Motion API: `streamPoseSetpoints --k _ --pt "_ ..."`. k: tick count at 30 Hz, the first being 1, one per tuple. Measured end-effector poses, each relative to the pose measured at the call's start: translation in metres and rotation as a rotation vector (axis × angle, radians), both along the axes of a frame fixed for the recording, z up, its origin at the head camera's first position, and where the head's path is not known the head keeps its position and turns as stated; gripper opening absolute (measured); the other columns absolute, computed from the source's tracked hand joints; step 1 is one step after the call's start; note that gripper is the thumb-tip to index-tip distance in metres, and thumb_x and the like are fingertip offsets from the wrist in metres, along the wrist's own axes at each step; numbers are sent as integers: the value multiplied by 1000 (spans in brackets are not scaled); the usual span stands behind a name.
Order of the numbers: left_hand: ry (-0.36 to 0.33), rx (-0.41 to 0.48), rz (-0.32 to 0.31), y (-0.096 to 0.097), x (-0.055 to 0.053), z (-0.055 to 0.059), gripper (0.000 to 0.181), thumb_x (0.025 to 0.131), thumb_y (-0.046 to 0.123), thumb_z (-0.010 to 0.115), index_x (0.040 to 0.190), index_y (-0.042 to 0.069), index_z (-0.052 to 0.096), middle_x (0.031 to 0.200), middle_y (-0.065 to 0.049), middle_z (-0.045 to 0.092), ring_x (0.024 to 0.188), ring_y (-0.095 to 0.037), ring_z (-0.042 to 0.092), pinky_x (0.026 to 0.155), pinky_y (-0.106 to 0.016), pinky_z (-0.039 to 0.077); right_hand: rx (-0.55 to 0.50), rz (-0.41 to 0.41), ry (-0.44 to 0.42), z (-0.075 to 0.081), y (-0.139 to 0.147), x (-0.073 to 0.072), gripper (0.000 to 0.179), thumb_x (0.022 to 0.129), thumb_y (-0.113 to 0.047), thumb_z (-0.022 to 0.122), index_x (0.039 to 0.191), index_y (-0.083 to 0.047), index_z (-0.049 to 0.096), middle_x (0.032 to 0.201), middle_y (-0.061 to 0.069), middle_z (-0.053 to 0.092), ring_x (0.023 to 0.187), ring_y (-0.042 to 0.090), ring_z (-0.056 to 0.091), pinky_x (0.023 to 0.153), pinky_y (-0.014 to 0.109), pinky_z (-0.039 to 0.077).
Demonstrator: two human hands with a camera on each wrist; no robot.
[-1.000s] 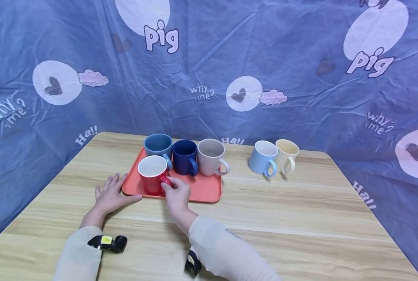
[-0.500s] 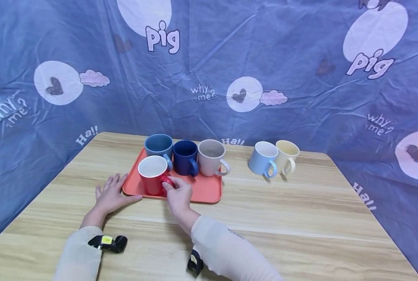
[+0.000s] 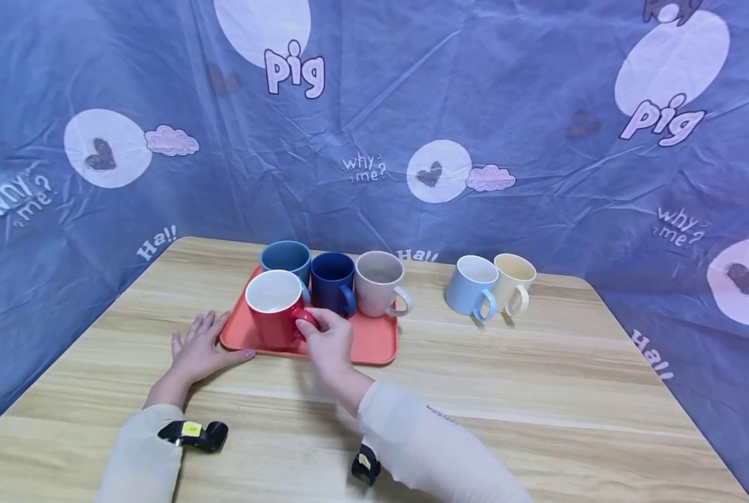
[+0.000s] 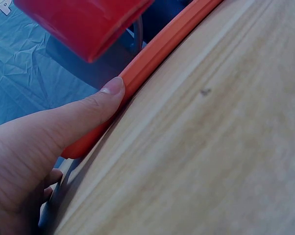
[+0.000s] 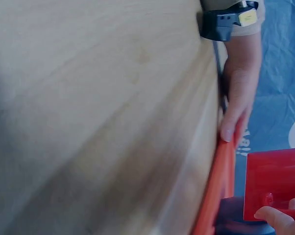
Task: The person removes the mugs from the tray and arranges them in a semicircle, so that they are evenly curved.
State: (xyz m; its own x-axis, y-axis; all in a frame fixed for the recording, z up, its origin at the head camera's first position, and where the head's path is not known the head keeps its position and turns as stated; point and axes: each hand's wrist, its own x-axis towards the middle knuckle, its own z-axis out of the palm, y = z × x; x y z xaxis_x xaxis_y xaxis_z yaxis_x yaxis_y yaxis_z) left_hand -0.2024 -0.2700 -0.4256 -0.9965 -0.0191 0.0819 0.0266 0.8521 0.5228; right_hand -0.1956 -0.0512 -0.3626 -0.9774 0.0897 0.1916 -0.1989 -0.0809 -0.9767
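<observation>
My right hand (image 3: pixel 335 347) pinches the handle of a red mug (image 3: pixel 272 323) with a white inside. The mug is upright over the left part of an orange-red tray (image 3: pixel 374 342); in the left wrist view its base (image 4: pixel 91 51) shows raised clear of the tray. At the tray's front left corner lies my left hand (image 3: pixel 200 358), fingers spread, its thumb (image 4: pixel 101 100) on the rim. Behind the red mug stand a teal-blue mug (image 3: pixel 285 258), partly hidden, a navy mug (image 3: pixel 330 286) and a light grey mug (image 3: pixel 373 290), all on the tray.
To the right of the tray, a light blue mug (image 3: pixel 465 290) and a cream mug (image 3: pixel 511 279) stand close together on the wooden table (image 3: pixel 538 391). A blue printed cloth (image 3: pixel 374 112) hangs behind the table and along its sides.
The red mug has risen off the tray, held by its handle in my right hand, which has moved up and slightly right. My left hand has stayed in place.
</observation>
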Motion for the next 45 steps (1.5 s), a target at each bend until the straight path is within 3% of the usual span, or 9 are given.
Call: streamPoseSetpoints --k 13,25,29,33,36,38,40,43,45 --pt "15 -9 -9 0 -2 -1 103 61 65 60 135 3 23 135 -31 13 122 -45 0 86 -63 -14 -57 85 -51 37 24 0 18 75 5 62 93 3 65 86 13 64 77 25 62 69 37 49" --pt "16 -2 -11 -1 0 -2 103 62 64 61 136 4 22 135 -31 12 123 -45 0 86 -62 -15 -36 103 -29 69 48 2 23 74 5 63 97 6 63 89 15 64 75 27 62 55 28 50" --pt "15 -1 -15 -1 0 -1 103 62 64 61 136 3 22 135 -32 12 123 -46 0 86 -62 -15 -43 99 -24 77 61 3 24 73 7 63 97 8 62 90 18 63 76 27 62 60 31 51" --pt "16 -6 -15 -2 1 0 103 62 63 61 136 4 21 135 -32 12 123 -46 1 86 -63 -14 -48 103 29 76 77 1 22 73 7 63 96 7 63 89 19 63 76 27 62 64 38 50" --pt "17 -9 -14 -2 1 0 103 62 63 61 137 4 21 135 -32 12 122 -46 1 86 -63 -14 -97 168 120 39 94 -28 23 73 1 66 96 1 65 89 16 63 76 26 62 61 36 50" --pt "17 -11 -14 -2 1 -1 103 62 63 61 136 4 21 135 -32 12 122 -46 1 86 -63 -14 -111 187 125 36 102 -30 23 73 -1 67 96 0 66 89 16 63 76 26 62 61 37 50" --pt "17 -12 -13 -1 1 -1 103 62 64 60 136 4 21 135 -32 12 122 -46 0 86 -63 -14 -95 174 110 36 109 -28 24 73 -2 67 96 0 65 89 17 63 77 27 62 61 38 50" --pt "15 -14 -10 -1 1 -1 104 62 64 60 136 3 21 135 -32 12 122 -46 1 86 -62 -14 -28 108 18 76 115 4 23 74 2 65 96 6 63 87 19 62 77 29 62 64 39 49" --pt "14 -14 -9 0 1 -1 104 62 65 60 136 3 21 135 -32 11 122 -46 0 86 -62 -15 -18 105 -3 84 121 11 22 75 6 62 96 9 61 86 19 62 76 29 62 63 38 50"
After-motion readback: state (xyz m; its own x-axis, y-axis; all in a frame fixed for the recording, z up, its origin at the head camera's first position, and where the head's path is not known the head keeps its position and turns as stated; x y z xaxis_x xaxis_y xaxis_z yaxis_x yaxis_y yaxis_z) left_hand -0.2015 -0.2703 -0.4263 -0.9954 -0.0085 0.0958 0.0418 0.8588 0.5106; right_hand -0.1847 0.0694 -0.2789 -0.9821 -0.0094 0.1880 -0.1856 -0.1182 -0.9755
